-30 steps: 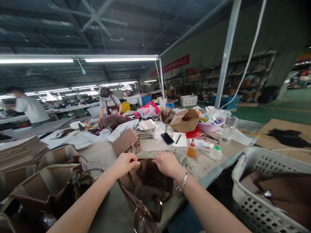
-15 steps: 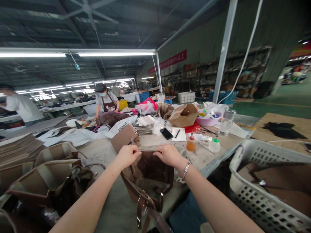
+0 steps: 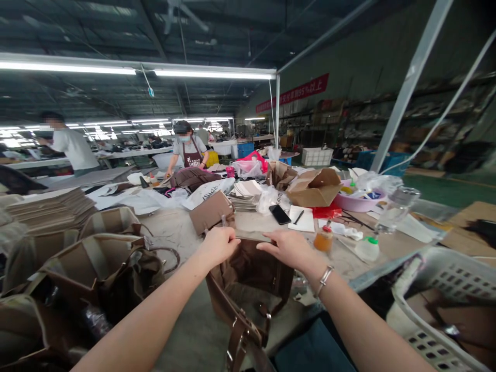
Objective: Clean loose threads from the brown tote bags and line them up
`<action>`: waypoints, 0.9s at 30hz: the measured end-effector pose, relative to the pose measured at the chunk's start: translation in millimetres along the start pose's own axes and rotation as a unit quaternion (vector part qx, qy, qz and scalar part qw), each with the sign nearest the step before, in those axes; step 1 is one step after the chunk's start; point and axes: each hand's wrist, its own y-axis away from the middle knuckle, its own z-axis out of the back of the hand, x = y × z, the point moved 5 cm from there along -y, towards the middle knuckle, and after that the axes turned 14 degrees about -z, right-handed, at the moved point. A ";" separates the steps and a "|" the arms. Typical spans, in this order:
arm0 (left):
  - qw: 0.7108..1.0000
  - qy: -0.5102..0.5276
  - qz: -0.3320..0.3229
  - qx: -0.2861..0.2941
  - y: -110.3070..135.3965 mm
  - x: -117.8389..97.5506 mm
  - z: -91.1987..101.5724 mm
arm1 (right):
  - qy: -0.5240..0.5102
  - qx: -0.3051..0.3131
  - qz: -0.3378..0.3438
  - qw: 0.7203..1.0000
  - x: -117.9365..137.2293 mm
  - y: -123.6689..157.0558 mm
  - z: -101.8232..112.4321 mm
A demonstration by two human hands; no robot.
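Note:
A brown handbag point(image 3: 220, 300) stands in front of me with its mouth facing up, its dark lining showing inside. My left hand point(image 3: 219, 248) pinches the far rim of the bag at its left part, thumb and fingers together. At the right part of that rim is my right hand point(image 3: 289, 249), its fingers loosened and stretched toward the left; whether they touch the rim I cannot tell. Straps with metal buckles point(image 3: 238, 338) hang at the bag's near side. Just beyond my left hand, a brown flap-like piece point(image 3: 209, 212) stands tilted.
Several unfinished brown bags point(image 3: 93, 256) stand at left, before stacked brown sheets point(image 3: 52, 209). Across the table lie a phone point(image 3: 279, 214), an orange bottle point(image 3: 323, 240), a green-capped bottle point(image 3: 367, 250) and a carton point(image 3: 314, 187). A white basket point(image 3: 434, 305) stands right. A co-worker point(image 3: 188, 150) works opposite.
The view has swung left, so the scene sits farther right. My right hand's fingers have loosened and straightened at the rim; my left hand still pinches it.

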 end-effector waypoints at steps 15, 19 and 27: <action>0.996 0.079 -0.031 -0.026 38.4 -13.2 14.8 | 0.083 0.012 0.015 0.996 25.4 -12.5 -7.9; 0.994 0.091 -0.004 0.064 42.1 9.8 12.4 | 0.095 0.041 0.012 0.995 20.2 -4.0 1.8; 0.983 0.097 -0.140 0.067 18.1 -13.3 24.9 | 0.072 0.059 0.009 0.996 15.3 18.3 6.3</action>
